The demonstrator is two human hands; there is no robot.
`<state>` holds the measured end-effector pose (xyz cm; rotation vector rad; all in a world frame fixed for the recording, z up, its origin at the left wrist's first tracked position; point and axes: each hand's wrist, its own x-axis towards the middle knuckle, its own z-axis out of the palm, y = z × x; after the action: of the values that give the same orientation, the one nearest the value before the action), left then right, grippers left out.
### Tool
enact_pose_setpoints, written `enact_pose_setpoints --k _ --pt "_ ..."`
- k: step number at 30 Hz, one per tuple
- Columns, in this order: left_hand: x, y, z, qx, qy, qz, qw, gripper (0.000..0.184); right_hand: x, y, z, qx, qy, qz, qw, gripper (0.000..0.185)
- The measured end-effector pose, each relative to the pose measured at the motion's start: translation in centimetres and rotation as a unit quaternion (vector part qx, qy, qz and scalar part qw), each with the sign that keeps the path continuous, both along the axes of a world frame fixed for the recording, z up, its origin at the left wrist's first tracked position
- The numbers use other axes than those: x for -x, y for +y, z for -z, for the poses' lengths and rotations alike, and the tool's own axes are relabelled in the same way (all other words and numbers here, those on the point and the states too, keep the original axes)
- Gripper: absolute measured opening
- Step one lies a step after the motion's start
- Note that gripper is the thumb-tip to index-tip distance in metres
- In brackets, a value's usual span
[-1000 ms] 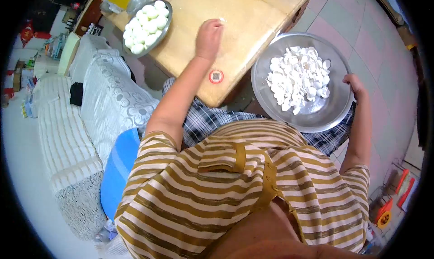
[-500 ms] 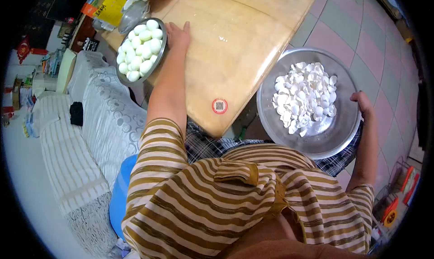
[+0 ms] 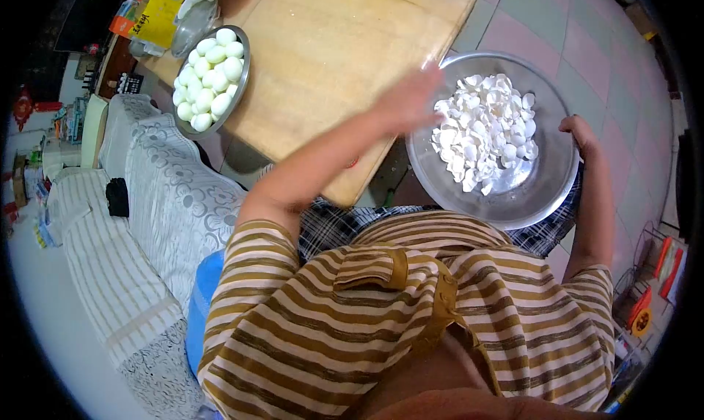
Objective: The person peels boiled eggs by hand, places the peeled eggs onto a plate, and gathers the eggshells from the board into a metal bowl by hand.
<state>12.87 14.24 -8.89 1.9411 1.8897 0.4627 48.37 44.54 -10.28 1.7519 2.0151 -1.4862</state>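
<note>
A large steel basin [image 3: 539, 192] rests on my lap, with a heap of broken white eggshells [image 3: 484, 134] inside. The fingers of my right hand [image 3: 578, 132] are closed over the basin's right rim. Blurred by motion, my left hand [image 3: 408, 103] is over the table's edge by the basin's left rim; its thumb and fingers look apart, and I see nothing in it. Whether it touches the rim I cannot tell. Peeled eggs [image 3: 207, 82] fill a smaller steel bowl [image 3: 243, 79] at the table's left edge.
The wooden table [image 3: 323, 38] has a corner pointing toward me. Beyond the bowl lie a yellow packet [image 3: 155, 18] and clear plastic [image 3: 196, 27]. A sofa with a patterned cover [image 3: 172, 178] stands left. On the right are floor tiles [image 3: 609, 75] and a wire rack [image 3: 649, 273].
My left hand has left the side of the egg bowl and swung right across the table to the basin. My right hand still grips the basin rim. The whole view has shifted slightly.
</note>
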Motion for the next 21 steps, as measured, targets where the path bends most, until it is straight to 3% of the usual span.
enact_pose_setpoints --k 2,4,7,9,11,13,18,21 --pt "-5.9 -0.3 0.5 -0.022 -0.119 0.116 0.986 0.087 0.2 -0.7 -0.3 -0.020 0.015 -0.006 1.000 0.016" --pt "-6.6 0.3 0.0 -0.119 -0.086 0.135 0.980 0.080 0.5 -0.6 0.0 -0.042 0.034 -0.014 0.998 0.015" --pt "1.3 1.5 0.3 -0.190 -0.021 -0.096 0.977 0.070 -0.2 0.2 0.9 -0.024 0.047 0.011 0.999 0.014" --pt "9.2 0.9 0.9 -0.212 0.026 -0.274 0.938 0.064 -0.2 0.6 0.9 0.009 0.021 -0.017 1.000 0.013" --pt "16.0 -0.4 0.6 -0.125 0.113 -0.405 0.899 0.069 -0.4 0.2 0.8 -0.017 0.029 -0.020 0.999 0.014" --pt "23.0 -1.8 2.3 -0.053 0.217 -0.460 0.859 0.079 -0.2 -0.3 0.4 -0.041 0.031 -0.020 0.998 0.015" --pt "28.2 -2.5 2.3 -0.029 0.207 -0.530 0.822 0.084 0.0 -0.8 0.2 -0.040 0.013 0.051 0.998 0.027" --pt "29.3 -0.8 2.0 0.014 0.159 -0.480 0.863 0.087 -0.5 0.6 0.6 0.014 -0.025 -0.019 0.999 0.026"
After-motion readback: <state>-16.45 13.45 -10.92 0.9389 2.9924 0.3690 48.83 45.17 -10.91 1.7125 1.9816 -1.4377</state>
